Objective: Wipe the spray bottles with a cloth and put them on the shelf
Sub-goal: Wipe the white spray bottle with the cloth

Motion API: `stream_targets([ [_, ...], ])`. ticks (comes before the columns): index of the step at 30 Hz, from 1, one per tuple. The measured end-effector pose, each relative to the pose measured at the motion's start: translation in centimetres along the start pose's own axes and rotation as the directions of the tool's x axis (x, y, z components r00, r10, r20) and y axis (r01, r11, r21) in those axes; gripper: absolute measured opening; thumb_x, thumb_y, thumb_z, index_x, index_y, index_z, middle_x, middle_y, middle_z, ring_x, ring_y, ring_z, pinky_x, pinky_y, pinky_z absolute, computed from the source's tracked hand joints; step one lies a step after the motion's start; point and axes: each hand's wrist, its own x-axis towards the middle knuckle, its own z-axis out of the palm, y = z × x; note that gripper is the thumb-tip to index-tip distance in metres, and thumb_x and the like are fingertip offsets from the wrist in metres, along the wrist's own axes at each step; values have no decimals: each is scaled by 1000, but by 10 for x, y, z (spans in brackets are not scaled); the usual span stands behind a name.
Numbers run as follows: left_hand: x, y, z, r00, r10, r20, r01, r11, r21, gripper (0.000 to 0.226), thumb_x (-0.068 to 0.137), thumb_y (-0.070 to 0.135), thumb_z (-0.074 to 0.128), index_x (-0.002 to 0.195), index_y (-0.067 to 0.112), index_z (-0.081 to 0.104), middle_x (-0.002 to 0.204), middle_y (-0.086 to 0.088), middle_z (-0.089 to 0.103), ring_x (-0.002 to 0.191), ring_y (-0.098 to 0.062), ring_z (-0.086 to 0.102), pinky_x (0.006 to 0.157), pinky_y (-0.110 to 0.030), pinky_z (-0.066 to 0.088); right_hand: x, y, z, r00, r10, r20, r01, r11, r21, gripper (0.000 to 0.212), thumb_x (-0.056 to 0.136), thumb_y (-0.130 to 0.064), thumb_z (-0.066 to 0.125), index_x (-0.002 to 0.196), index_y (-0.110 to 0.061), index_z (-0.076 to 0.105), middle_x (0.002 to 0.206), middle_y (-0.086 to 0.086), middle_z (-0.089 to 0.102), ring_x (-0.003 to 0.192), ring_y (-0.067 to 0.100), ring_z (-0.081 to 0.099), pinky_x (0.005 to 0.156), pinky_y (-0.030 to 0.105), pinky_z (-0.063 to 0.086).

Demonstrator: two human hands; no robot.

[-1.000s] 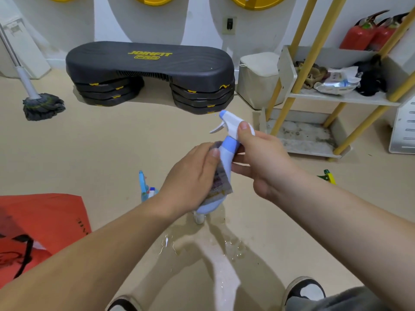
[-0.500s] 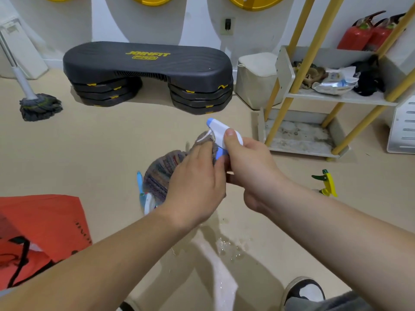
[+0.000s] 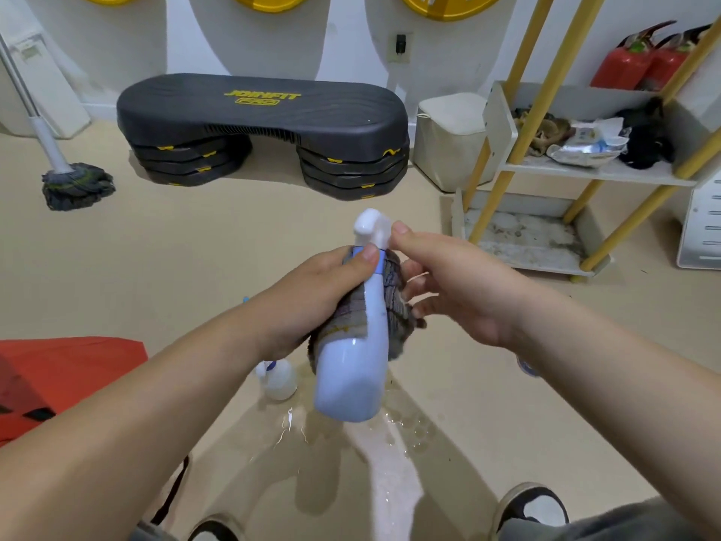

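Note:
A pale blue spray bottle (image 3: 351, 380) with a white spray head hangs over the floor at the centre, its base tipped toward me. A grey striped cloth (image 3: 394, 306) is wrapped round its neck and upper body. My left hand (image 3: 312, 302) grips the cloth and the bottle's neck, thumb on the blue collar. My right hand (image 3: 448, 283) is beside it, thumb touching the white spray head and fingers loosely spread behind the cloth. The yellow-posted shelf (image 3: 526, 236) stands at the right, its bottom tier dirty and bare.
A small clear bottle (image 3: 279, 378) stands on the wet floor (image 3: 390, 454) below my hands. The middle shelf tier (image 3: 608, 175) holds packets and dark items. A black step platform (image 3: 257, 111), a mop (image 3: 76, 185), a white bin (image 3: 448, 138) and a red bag (image 3: 58, 369) lie around.
The cloth in my left hand slid from the spray head down to the neck. The bottle tipped so its base faces me. My right hand loosened from the spray head.

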Motion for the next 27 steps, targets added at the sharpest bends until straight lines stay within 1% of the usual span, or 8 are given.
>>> stream_targets([
  [2, -3, 5, 1, 995, -80, 58, 87, 987, -136, 53, 100, 54, 46, 121, 13, 71, 111, -11, 79, 96, -26, 77, 78, -34, 61, -2, 2, 2, 991, 38, 126, -44, 998, 43, 35, 104, -51, 54, 96, -21, 73, 76, -3, 62, 71, 17, 54, 65, 31, 47],
  [4, -4, 4, -2, 993, -97, 61, 105, 983, -153, 58, 98, 60, 45, 125, 15, 71, 117, -13, 78, 101, -28, 76, 84, -37, 60, -2, 4, 4, 988, 46, 147, -59, 994, 89, 32, 104, -50, 55, 105, -24, 74, 80, -7, 69, 76, 16, 60, 72, 31, 52],
  [11, 4, -6, 1, 979, -126, -163, 95, 977, -190, 56, 105, 59, 47, 114, 11, 75, 108, -10, 80, 91, -25, 74, 90, -42, 56, 4, 6, 3, 996, -85, 15, 83, 992, 94, 30, 95, -46, 70, 107, -19, 72, 97, -4, 73, 81, 13, 64, 79, 34, 51],
  [13, 6, -7, 3, 961, -160, -227, 111, 971, -212, 55, 105, 58, 49, 111, 12, 77, 108, -9, 81, 95, -27, 76, 95, -44, 56, 5, 6, 5, 992, -123, -25, 125, 990, 71, 25, 94, -43, 72, 95, -17, 71, 93, -4, 73, 80, 13, 66, 83, 36, 54],
  [16, 10, -11, 4, 907, -230, -351, 121, 944, -306, 54, 109, 55, 43, 113, 11, 76, 106, -10, 81, 102, -30, 78, 102, -48, 56, 6, 4, 3, 978, -174, -113, 177, 984, 13, 22, 93, -43, 74, 85, -24, 68, 89, -5, 70, 85, 18, 67, 87, 37, 49],
  [20, 18, -16, -3, 776, -348, -526, 118, 900, -420, 51, 110, 50, 45, 99, 8, 72, 91, -10, 82, 83, -28, 78, 93, -46, 61, 5, 3, -3, 974, -184, -134, 194, 979, 65, 32, 96, -40, 72, 111, -12, 72, 98, 1, 75, 84, 17, 69, 89, 37, 53],
  [23, 13, -11, 2, 792, -268, -549, 68, 932, -356, 52, 109, 51, 43, 98, 10, 73, 87, -9, 82, 79, -28, 79, 90, -46, 62, 6, 7, -3, 956, -234, -176, 240, 971, 15, 29, 95, -32, 75, 110, -7, 72, 100, 10, 78, 80, 15, 71, 77, 29, 58],
  [27, 2, -1, 30, 905, -18, -426, 5, 999, -31, 55, 102, 63, 41, 104, 19, 73, 94, -13, 78, 84, -34, 71, 83, -44, 55, 11, 10, -2, 936, -249, -249, 246, 968, -42, 44, 93, -35, 77, 101, 6, 62, 105, 26, 72, 87, 36, 74, 79, 49, 63],
])
